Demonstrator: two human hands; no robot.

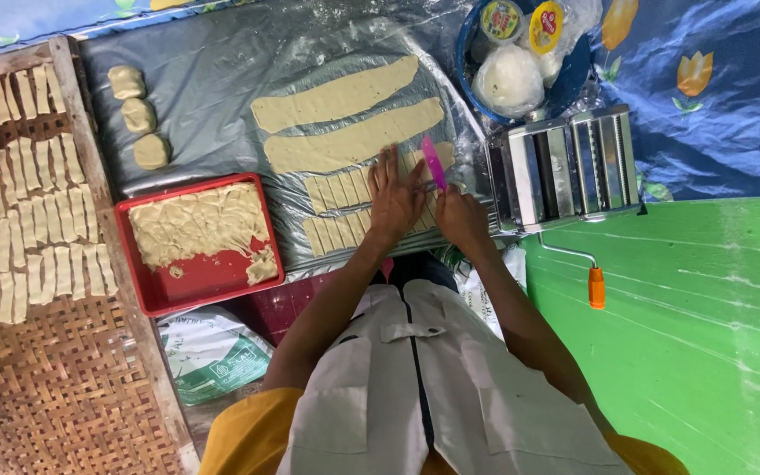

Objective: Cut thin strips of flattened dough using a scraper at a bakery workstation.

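Pinched in the right hand, a pink plastic cutter stands blade-down on the cut dough strip, fingers closed about its lower end. Beside it the left hand lies flat, fingers spread and pressed on the same strip, pinning it to the grey plastic sheet.

Judgement: the dough is soft, thin and light; it would stretch or tear if lifted by 1 end, so each small rectangle is best taken flat from underneath. The cutter looks rigid and light.

Beyond the hands lie 2 long uncut dough strips, pale, smooth, rounded at the ends. Further out on the left-hand side sit 3 dough lumps and a red tray holding ragged dough scraps. Past that, cut pieces rest in rows on a woven rack. On the right-hand side stands a metal pasta roller with an orange-handled crank; beyond it, a blue bowl holds a white bagged lump.
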